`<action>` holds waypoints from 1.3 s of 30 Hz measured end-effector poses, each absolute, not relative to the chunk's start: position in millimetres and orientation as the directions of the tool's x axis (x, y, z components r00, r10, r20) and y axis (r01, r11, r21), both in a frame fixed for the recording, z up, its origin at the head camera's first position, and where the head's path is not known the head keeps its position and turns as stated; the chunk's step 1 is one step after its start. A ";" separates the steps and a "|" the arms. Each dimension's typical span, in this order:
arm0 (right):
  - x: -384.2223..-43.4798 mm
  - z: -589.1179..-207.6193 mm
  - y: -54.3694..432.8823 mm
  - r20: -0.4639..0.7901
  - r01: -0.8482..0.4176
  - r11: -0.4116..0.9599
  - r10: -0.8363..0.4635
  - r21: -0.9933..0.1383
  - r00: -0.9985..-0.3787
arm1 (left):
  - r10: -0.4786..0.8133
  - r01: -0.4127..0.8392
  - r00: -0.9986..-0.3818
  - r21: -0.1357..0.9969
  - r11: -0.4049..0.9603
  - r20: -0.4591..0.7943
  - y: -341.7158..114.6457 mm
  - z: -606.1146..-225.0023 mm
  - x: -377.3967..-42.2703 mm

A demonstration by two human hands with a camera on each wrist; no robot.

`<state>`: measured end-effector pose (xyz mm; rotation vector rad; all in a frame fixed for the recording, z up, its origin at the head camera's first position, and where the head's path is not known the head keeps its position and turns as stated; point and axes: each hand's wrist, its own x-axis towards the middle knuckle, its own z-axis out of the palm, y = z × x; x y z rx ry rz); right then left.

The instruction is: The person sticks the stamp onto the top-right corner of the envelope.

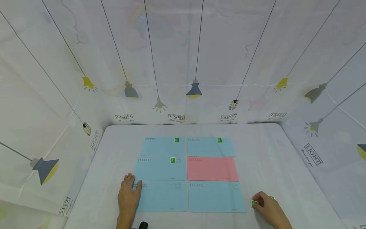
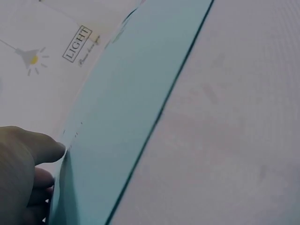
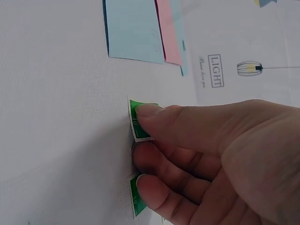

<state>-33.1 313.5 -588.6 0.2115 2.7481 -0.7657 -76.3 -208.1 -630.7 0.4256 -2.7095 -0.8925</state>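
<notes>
My right hand (image 1: 270, 208) pinches a green postage stamp (image 1: 254, 204) between thumb and index finger, at the right of the envelopes. In the right wrist view a second green stamp (image 3: 137, 194) lies at the tips of the other fingers, partly hidden. My left hand (image 1: 128, 194) rests at the left edge of the front-left blue envelope (image 1: 161, 200), thumb on its corner. The front-right blue envelope (image 1: 214, 200) and the pink envelope (image 1: 211, 170) show no stamp. The middle-left (image 1: 154, 170), back-left (image 1: 160, 148) and back-right (image 1: 203, 148) blue envelopes each bear one green stamp.
The envelopes lie in two columns on a white-covered table (image 1: 114, 143). A black rounded object (image 1: 143, 225) shows at the front edge, near the left forearm. White cloth walls (image 1: 171, 63) printed with hanging lamps stand at the back and both sides.
</notes>
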 end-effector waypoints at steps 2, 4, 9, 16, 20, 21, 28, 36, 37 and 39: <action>-33.0 -587.5 313.8 -0.305 0.213 0.844 0.061 -0.492 -0.950 | -0.359 -0.202 -0.923 0.619 0.759 0.139 -208.2 -628.7 -76.6; -33.3 -587.2 314.0 -0.307 0.220 0.840 0.068 -0.495 -0.949 | -0.368 -0.211 -0.921 0.631 0.746 0.126 -208.1 -626.7 -77.4; -33.3 -586.8 313.9 -0.317 0.238 0.839 0.083 -0.489 -0.945 | -0.391 -0.233 -0.916 0.672 0.703 0.091 -205.3 -623.0 -79.6; -33.4 -586.4 313.0 -0.322 0.245 0.836 0.087 -0.491 -0.943 | -0.353 -0.162 -0.921 0.666 0.728 0.162 -184.6 -615.4 -81.2; -33.6 -586.3 311.7 -0.321 0.245 0.836 0.087 -0.492 -0.943 | -0.294 -0.079 -0.928 0.653 0.753 0.227 -162.1 -608.6 -83.1; -33.9 -586.3 311.4 -0.320 0.243 0.835 0.086 -0.493 -0.943 | -0.276 -0.060 -0.932 0.648 0.759 0.236 -156.2 -607.0 -83.8; -34.2 -587.2 311.4 -0.321 0.244 0.837 0.087 -0.491 -0.943 | -0.162 0.024 -0.957 0.621 0.783 0.241 -118.0 -602.1 -88.0; -35.8 -591.6 312.1 -0.329 0.253 0.836 0.092 -0.488 -0.940 | -0.004 0.154 -0.963 0.567 0.809 0.268 -79.1 -606.9 -91.0; -36.0 -592.1 312.2 -0.328 0.251 0.836 0.091 -0.487 -0.940 | 0.012 0.168 -0.962 0.558 0.813 0.271 -74.9 -607.1 -91.7; -36.2 -592.6 312.5 -0.326 0.249 0.836 0.090 -0.489 -0.941 | 0.047 0.190 -0.961 0.532 0.825 0.271 -66.8 -608.1 -93.8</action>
